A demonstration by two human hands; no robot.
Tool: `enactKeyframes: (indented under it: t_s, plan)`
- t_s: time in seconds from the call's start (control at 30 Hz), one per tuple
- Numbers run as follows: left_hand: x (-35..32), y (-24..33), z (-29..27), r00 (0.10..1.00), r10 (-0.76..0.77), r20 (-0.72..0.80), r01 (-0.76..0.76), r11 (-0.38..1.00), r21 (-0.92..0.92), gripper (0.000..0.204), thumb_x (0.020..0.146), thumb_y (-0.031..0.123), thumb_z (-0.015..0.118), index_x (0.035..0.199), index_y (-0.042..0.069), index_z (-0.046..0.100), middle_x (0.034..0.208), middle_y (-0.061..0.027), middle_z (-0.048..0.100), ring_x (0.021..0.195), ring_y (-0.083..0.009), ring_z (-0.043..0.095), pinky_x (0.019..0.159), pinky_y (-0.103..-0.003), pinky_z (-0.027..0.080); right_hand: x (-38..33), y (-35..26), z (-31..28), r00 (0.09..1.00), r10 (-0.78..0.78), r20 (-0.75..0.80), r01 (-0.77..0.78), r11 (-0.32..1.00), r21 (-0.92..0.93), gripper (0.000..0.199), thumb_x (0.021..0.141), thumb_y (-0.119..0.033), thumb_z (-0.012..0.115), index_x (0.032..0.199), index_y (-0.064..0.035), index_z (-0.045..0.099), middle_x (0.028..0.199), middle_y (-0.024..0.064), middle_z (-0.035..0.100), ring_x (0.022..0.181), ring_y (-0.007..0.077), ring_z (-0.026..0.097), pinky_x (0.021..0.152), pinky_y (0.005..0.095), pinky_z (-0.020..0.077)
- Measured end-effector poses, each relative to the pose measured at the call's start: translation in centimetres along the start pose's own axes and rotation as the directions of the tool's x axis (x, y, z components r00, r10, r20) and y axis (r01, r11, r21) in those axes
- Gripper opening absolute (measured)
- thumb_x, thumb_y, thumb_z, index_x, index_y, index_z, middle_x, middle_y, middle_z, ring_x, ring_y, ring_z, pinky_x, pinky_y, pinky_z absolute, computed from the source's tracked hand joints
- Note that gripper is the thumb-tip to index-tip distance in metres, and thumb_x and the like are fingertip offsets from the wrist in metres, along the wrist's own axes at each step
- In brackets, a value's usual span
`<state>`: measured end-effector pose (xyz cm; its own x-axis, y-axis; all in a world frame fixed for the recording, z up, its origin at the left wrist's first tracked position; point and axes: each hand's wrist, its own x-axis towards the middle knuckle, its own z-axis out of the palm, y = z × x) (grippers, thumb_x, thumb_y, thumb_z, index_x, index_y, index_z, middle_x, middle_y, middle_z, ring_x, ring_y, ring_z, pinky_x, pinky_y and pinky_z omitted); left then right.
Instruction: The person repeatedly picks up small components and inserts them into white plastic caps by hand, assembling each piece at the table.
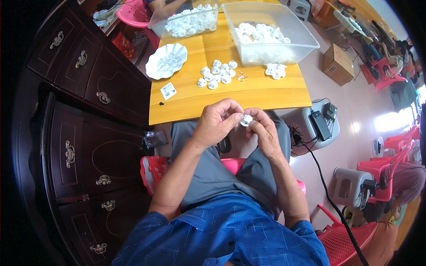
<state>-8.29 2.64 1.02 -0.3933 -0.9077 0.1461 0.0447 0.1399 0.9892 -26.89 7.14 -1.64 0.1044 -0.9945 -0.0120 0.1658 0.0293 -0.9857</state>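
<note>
Just past the table's near edge, over my lap, I hold a small white round plastic part. My right hand pinches it between thumb and fingers. From the other side my left hand is closed, its thumb and forefinger pressed against the part; whether they also grip a tiny piece is too small to tell. On the table beyond lies a loose group of similar white parts, with a few tiny metal-looking pieces beside it. A smaller cluster of white parts lies farther right.
Two clear plastic bins of white parts stand on the wooden table. A scalloped white dish holds small clear pieces. Dark drawers line my left. A grey stool with adapters and a black cable stands right.
</note>
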Motion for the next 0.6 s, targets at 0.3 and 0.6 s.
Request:
enactKeyframes:
  t_s: [0.3,0.6]
  plan:
    - [0.00,0.15,0.01,0.999,0.000,-0.034,0.004,0.995,0.096,0.007,0.094,0.005,0.072,0.091,0.001,0.067,0.075,0.0030,0.064,0.063,-0.0022,0.056,0.057,-0.022,0.046,-0.02,-0.10,0.13,1.000,-0.001,-0.010,0.001,1.000,0.012,0.029,0.100,-0.009,0.048,0.121,-0.0012,0.066,0.090,0.0001,0.062,0.079,0.0065,0.057,0.071,0.0235,0.0504]
    - [-0.07,0.66,0.10,0.995,0.051,-0.082,-0.030,0.970,0.240,0.011,0.091,0.006,0.075,0.085,0.001,0.067,0.065,0.0022,0.062,0.057,-0.0024,0.054,0.052,-0.023,0.044,-0.09,-0.01,0.31,0.999,-0.021,-0.026,0.019,0.998,-0.061,0.029,0.101,-0.009,0.047,0.121,-0.0016,0.066,0.086,-0.0005,0.062,0.076,0.0063,0.057,0.069,0.0240,0.0501]
